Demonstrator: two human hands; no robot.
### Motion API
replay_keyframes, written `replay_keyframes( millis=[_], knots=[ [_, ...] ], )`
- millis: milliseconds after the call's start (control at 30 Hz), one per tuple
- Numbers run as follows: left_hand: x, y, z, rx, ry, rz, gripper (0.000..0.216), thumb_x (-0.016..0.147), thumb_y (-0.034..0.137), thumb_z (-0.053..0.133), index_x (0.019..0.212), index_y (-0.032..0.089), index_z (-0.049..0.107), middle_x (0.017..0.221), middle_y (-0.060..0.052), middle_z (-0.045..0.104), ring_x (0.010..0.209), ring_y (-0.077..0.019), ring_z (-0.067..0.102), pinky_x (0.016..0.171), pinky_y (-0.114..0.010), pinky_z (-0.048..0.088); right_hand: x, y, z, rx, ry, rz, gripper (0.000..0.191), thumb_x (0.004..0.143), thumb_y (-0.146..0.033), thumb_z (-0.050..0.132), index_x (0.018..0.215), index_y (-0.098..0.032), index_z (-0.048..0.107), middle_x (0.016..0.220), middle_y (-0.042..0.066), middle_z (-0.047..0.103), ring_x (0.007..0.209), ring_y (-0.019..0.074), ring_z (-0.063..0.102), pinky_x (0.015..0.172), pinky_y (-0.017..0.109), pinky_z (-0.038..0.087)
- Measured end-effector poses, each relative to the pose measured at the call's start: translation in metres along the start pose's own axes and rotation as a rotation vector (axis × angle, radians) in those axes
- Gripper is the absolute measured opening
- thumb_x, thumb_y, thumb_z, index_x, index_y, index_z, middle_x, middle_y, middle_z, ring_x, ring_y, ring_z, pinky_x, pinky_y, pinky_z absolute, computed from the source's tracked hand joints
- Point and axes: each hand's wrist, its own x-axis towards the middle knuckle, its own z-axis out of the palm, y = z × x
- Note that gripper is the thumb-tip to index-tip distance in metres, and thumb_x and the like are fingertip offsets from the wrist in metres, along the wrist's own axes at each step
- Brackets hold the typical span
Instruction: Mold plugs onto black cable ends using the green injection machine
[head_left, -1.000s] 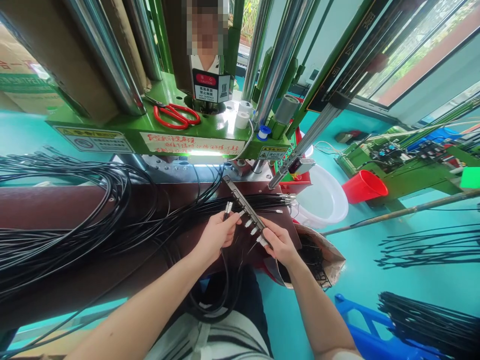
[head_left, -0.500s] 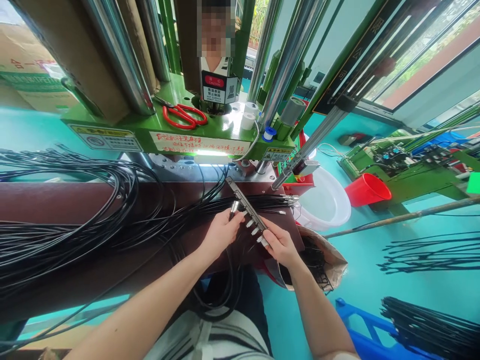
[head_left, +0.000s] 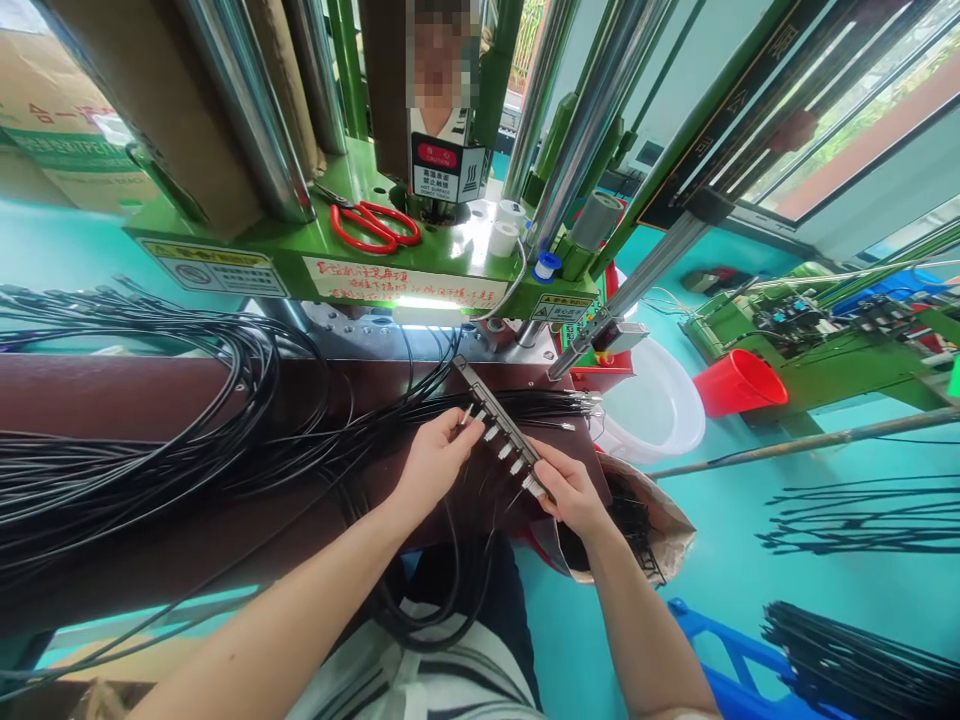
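A long metal mould bar (head_left: 495, 412) slants over the brown table, its far end near the press. My right hand (head_left: 566, 488) is closed round its near end. Several silver plug connectors (head_left: 513, 456) stick out in a row along the bar's left side, and black cables hang below them toward my lap. Close to the bar's upper half, my left hand (head_left: 439, 450) pinches a cable's connector end (head_left: 466, 414) between thumb and fingers. Its tip is beside the bar; whether it touches is too small to tell.
Black cables (head_left: 225, 400) cover the table's left, with connector ends at the right edge. Behind stands a green press (head_left: 307, 255) holding red-handled scissors (head_left: 375, 228). To the right are a white tub (head_left: 664, 395), a red bucket (head_left: 741, 388) and a paper-lined bin (head_left: 675, 520). A person stands behind the press.
My left hand has shifted slightly left and down along the bar, and its connector has turned. More of the plug row now shows. My right hand keeps its hold; the view has shifted slightly.
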Motion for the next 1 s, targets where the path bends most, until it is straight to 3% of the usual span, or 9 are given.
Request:
replay_keyframes(
  millis=[367, 500, 633, 767, 867, 1000],
  knots=[
    [-0.001, 0.002, -0.004, -0.139, -0.009, -0.091, 0.027, 0.072, 0.039, 0.057, 0.062, 0.017, 0.045, 0.041, 0.010, 0.026, 0.036, -0.0031, 0.018, 0.037, -0.018, 0.015, 0.002, 0.000, -0.005, -0.152, -0.096, -0.043, 0.046, 0.084, -0.039, 0.049, 0.124, -0.016, 0.049, 0.062, -0.001, 0.049, 0.043, 0.0036, 0.032, 0.036, 0.018, 0.024],
    [-0.001, 0.002, -0.006, -0.058, 0.003, -0.054, 0.027, 0.073, 0.040, 0.054, 0.062, 0.017, 0.046, 0.044, 0.009, 0.030, 0.038, -0.0040, 0.022, 0.038, -0.019, 0.018, 0.003, 0.005, -0.007, -0.273, -0.112, -0.043, 0.049, 0.084, -0.039, 0.049, 0.127, -0.017, 0.046, 0.068, 0.001, 0.052, 0.049, 0.0059, 0.037, 0.040, 0.019, 0.028],
    [-0.003, 0.005, -0.012, 0.088, -0.013, 0.039, 0.035, 0.081, 0.047, 0.040, 0.062, 0.017, 0.044, 0.052, 0.004, 0.040, 0.047, -0.0076, 0.035, 0.043, -0.020, 0.026, 0.002, 0.005, -0.006, -0.144, -0.059, -0.019, 0.048, 0.082, -0.042, 0.051, 0.122, -0.017, 0.051, 0.066, 0.001, 0.050, 0.046, 0.0048, 0.034, 0.037, 0.017, 0.025],
    [-0.005, 0.010, -0.019, 0.135, -0.153, 0.013, 0.044, 0.083, 0.051, 0.033, 0.057, 0.017, 0.043, 0.054, 0.003, 0.042, 0.049, -0.0090, 0.037, 0.048, -0.023, 0.030, 0.000, 0.001, -0.007, -0.066, -0.089, 0.005, 0.045, 0.083, -0.039, 0.051, 0.121, -0.018, 0.052, 0.065, 0.000, 0.048, 0.042, 0.0028, 0.030, 0.034, 0.016, 0.021],
    [-0.005, 0.013, -0.021, -0.065, -0.277, -0.089, 0.045, 0.082, 0.053, 0.034, 0.057, 0.017, 0.040, 0.057, 0.003, 0.041, 0.048, -0.0081, 0.037, 0.047, -0.022, 0.029, 0.000, -0.001, -0.010, -0.050, -0.119, 0.023, 0.042, 0.084, -0.037, 0.051, 0.122, -0.019, 0.052, 0.065, -0.001, 0.047, 0.042, 0.0025, 0.029, 0.033, 0.015, 0.020],
    [-0.004, 0.013, -0.022, -0.265, -0.337, -0.119, 0.044, 0.082, 0.051, 0.038, 0.054, 0.018, 0.029, 0.057, 0.003, 0.040, 0.052, -0.0084, 0.039, 0.050, -0.022, 0.030, 0.000, 0.000, -0.012, -0.046, -0.137, 0.018, 0.041, 0.084, -0.036, 0.050, 0.121, -0.020, 0.053, 0.063, -0.001, 0.047, 0.042, 0.0023, 0.028, 0.033, 0.015, 0.020]
  ],
)
